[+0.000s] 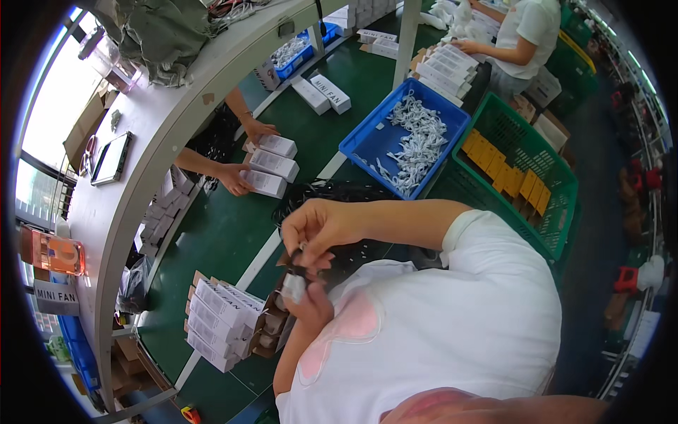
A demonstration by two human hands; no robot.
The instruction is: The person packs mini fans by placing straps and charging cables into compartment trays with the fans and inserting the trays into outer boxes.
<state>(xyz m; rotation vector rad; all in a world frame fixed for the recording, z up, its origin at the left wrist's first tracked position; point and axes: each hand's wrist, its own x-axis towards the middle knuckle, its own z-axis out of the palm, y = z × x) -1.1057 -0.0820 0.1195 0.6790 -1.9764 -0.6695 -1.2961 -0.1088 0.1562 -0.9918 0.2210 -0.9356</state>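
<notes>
My left hand point(316, 309) is closed around a small pale object with a dark end point(293, 286), held close to my chest. Just above it, the fingers of my right hand point(321, 227) pinch something small and dark at the object's top; its kind is too small to tell. Behind my right hand lies a heap of black cords point(346, 191), partly hidden by my forearm. To the left of my hands, a group of white boxes point(219, 318) with brown flaps sticking up stands on the green table point(212, 233).
A blue tray point(354, 145) holds white cables, beside a green crate point(512, 219) of yellow boxes point(505, 166). Across the table, a co-worker's hands point(236, 177) touch several white boxes point(274, 161). Another person point(526, 39) works at the far right. A curved white shelf point(152, 152) borders the left.
</notes>
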